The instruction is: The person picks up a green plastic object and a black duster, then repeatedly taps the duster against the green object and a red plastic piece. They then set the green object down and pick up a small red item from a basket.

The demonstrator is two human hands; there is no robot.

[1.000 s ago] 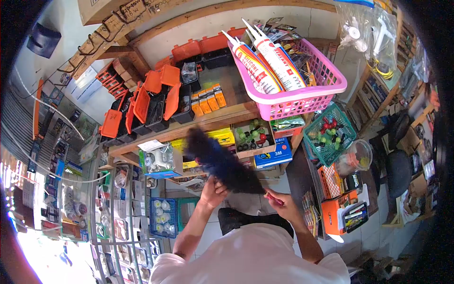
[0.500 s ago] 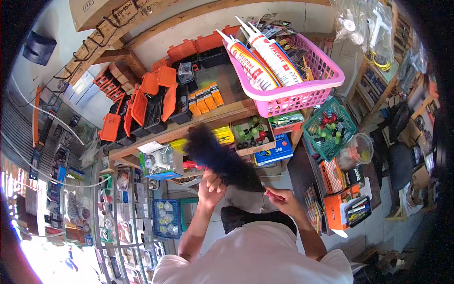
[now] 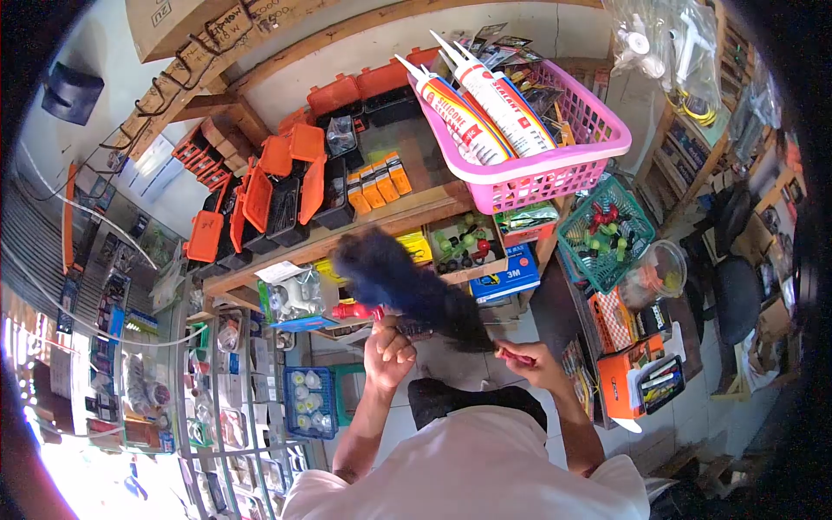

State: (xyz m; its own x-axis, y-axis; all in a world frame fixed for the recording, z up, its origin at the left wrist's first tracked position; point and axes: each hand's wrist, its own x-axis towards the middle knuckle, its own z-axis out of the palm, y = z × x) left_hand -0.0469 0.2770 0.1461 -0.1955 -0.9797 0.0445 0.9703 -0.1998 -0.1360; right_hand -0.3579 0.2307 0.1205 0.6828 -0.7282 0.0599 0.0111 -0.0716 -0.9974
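Note:
My right hand (image 3: 530,362) is closed around the red handle of a dark, fluffy duster (image 3: 416,290). The duster slants up and left, blurred by motion, in front of the lower shelf. My left hand (image 3: 389,354) has curled fingers, with a red object (image 3: 355,310) just above its fingertips. That object looks like the red top of a bottle; whether the hand grips it I cannot tell. A packaged white item (image 3: 299,295) on a blue box stands left of the red object.
A pink basket (image 3: 555,165) with sealant tubes stands on the wooden bench (image 3: 416,211), beside orange-lidded black bins (image 3: 282,208). A green basket (image 3: 646,230) sits at right. Below left are a blue crate (image 3: 310,425) and glass display shelving (image 3: 247,450).
The duster's fluffy part has shifted slightly and more of the red object shows above my left hand. My right hand has moved a little to the right and down.

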